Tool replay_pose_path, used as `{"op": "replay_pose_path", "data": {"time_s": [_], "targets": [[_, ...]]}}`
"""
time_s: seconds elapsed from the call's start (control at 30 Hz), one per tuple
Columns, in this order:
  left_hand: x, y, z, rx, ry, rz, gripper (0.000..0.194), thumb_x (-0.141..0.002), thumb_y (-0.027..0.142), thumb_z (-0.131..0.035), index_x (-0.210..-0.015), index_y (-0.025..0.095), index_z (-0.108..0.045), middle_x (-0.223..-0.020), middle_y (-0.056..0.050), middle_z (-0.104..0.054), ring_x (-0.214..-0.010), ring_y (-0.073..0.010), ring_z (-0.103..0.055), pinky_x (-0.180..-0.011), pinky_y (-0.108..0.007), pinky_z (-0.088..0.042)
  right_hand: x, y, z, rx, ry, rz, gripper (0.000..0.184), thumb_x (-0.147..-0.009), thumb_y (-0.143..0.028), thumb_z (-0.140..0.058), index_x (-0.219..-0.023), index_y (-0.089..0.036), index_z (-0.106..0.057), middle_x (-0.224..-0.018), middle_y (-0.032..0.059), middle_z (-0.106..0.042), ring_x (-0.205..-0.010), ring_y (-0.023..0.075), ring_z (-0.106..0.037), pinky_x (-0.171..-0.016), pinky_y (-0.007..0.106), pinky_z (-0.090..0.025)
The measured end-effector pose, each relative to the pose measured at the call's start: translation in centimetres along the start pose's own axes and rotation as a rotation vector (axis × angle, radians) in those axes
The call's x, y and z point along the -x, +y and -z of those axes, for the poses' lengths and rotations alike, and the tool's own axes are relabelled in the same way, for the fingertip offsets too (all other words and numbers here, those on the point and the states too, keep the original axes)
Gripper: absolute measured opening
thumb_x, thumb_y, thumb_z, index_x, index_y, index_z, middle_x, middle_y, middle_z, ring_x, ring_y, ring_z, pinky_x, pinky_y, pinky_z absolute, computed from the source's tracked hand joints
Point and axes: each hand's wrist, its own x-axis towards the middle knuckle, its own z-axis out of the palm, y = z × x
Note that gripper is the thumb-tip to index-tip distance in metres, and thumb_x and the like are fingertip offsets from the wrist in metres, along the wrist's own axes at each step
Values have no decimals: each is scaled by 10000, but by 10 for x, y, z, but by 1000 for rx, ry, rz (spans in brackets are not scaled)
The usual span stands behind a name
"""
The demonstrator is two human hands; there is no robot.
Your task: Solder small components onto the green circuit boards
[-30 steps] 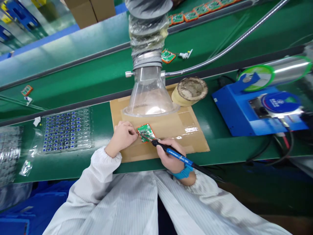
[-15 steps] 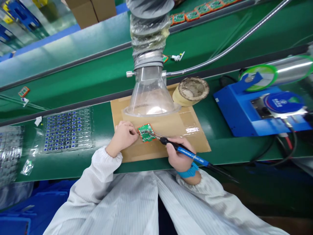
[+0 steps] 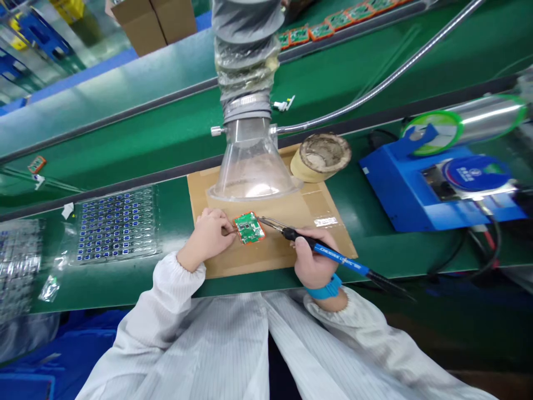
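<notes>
A green circuit board (image 3: 250, 228) with an orange edge lies on a cardboard sheet (image 3: 220, 265). My left hand (image 3: 211, 232) has its thumb and fingers pinched at the board's left edge; a thin dark strip shows between the fingertips and the board, too small to name. My right hand (image 3: 315, 256) grips a blue and black soldering iron (image 3: 328, 253), whose thin metal tip and guide point left, just beside the board's upper right edge. Above the board hangs a clear fume hood (image 3: 254, 166).
A yellowish pot (image 3: 306, 166) with a crusted rim stands behind the cardboard. Right of it is a blue solder feeder (image 3: 400, 189) with a reel. A clear tray (image 3: 116, 225) of small blue-marked parts lies left. Several boards (image 3: 320, 30) line the far ledge.
The soldering iron's tip has drawn back from the board's middle to its right edge as my right hand moved right. My left hand keeps its pinch. The view has shifted slightly.
</notes>
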Motion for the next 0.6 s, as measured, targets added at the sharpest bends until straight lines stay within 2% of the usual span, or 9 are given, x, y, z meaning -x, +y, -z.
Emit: {"op": "replay_pose_path", "data": {"time_s": [0.07,0.13,0.2,0.27,0.33,0.4,0.43,0.53,0.6], "targets": [[2,-5,0,13,4,-83,77,-780,154,-684,-709,176,-662,-1017,-87,-654,-1024,-274,-539,-949,-456,-428,-2,0,0,-16,19,-10,125,-910,-351,-677,-926,-227,-671,-820,18,-665,-633,164,-644,-627,331,-550],[2,-14,4,127,-15,-115,93,-799,144,-634,-713,177,-618,-957,-73,-645,-947,-236,-552,-920,-414,-444,-3,1,0,-27,37,-22,125,-907,-350,-680,-925,-226,-672,-822,18,-662,-633,163,-644,-631,332,-550],[-2,-25,11,368,-109,-43,99,-828,203,-612,-735,181,-586,-849,-42,-638,-812,-188,-562,-827,-359,-462,-4,1,0,-25,46,-34,128,-905,-352,-680,-919,-225,-673,-817,20,-663,-638,167,-646,-628,333,-548],[-11,-40,24,667,-210,93,142,-821,289,-641,-762,179,-574,-766,-19,-628,-706,-154,-565,-727,-307,-460,-4,2,0,-8,44,-43,125,-902,-347,-683,-910,-223,-679,-819,25,-671,-655,173,-654,-636,334,-546],[-23,-56,42,905,-212,200,206,-776,330,-694,-765,170,-564,-735,-17,-631,-673,-142,-587,-687,-278,-461,-4,3,0,4,34,-48,114,-899,-337,-685,-904,-223,-684,-813,29,-679,-674,182,-663,-652,340,-547],[-39,-74,64,999,-92,248,221,-752,318,-707,-773,165,-548,-762,-36,-649,-696,-157,-627,-693,-280,-482,-3,4,0,2,28,-49,101,-900,-325,-685,-906,-224,-686,-824,34,-690,-691,189,-672,-669,346,-552],[-48,-83,75,972,30,278,203,-766,306,-686,-782,168,-537,-778,-46,-654,-708,-169,-643,-696,-290,-495,-3,4,1,-2,27,-47,94,-900,-319,-685,-907,-225,-687,-833,36,-695,-698,191,-677,-674,348,-555],[-76,-108,106,705,516,394,111,-825,246,-599,-866,181,-519,-905,-78,-669,-852,-221,-679,-787,-352,-531,-4,3,0,-5,36,-34,77,-901,-304,-684,-916,-229,-691,-853,40,-701,-722,194,-689,-685,344,-562],[-95,-116,118,488,770,438,132,-827,208,-606,-927,186,-523,-1036,-102,-656,-1012,-246,-652,-909,-391,-510,-5,2,0,4,37,-31,64,-906,-292,-678,-926,-232,-691,-851,36,-701,-747,195,-698,-693,332,-564]]}}
